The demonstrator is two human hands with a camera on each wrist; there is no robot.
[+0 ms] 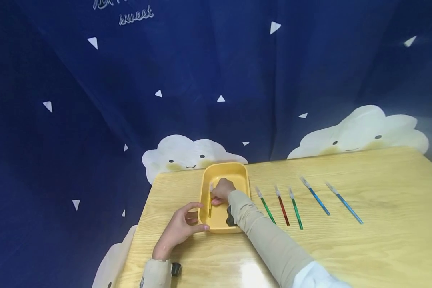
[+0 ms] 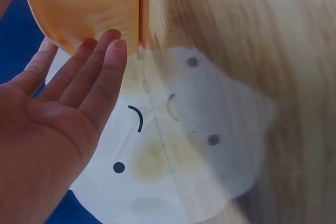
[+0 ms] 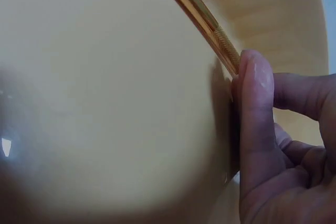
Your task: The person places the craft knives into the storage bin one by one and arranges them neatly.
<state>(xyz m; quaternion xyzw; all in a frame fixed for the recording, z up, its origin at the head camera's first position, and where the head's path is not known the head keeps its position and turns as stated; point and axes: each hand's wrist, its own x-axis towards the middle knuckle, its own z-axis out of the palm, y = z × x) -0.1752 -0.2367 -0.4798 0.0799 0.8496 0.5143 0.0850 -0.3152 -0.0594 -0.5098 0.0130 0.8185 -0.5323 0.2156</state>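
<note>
Right hand (image 1: 221, 191) pinches a yellow paintbrush (image 1: 210, 205) inside the yellow tray (image 1: 237, 170), near the table's (image 1: 381, 240) far-left corner.
Brush looks light, stiff, slick plastic; ribbed mid-handle is the grip spot. Left hand (image 1: 180, 228) rests against the tray's near-left corner, fingers relaxed and straight. Bristle end is hidden by the hand; yellow on yellow blurs the outline.
</note>
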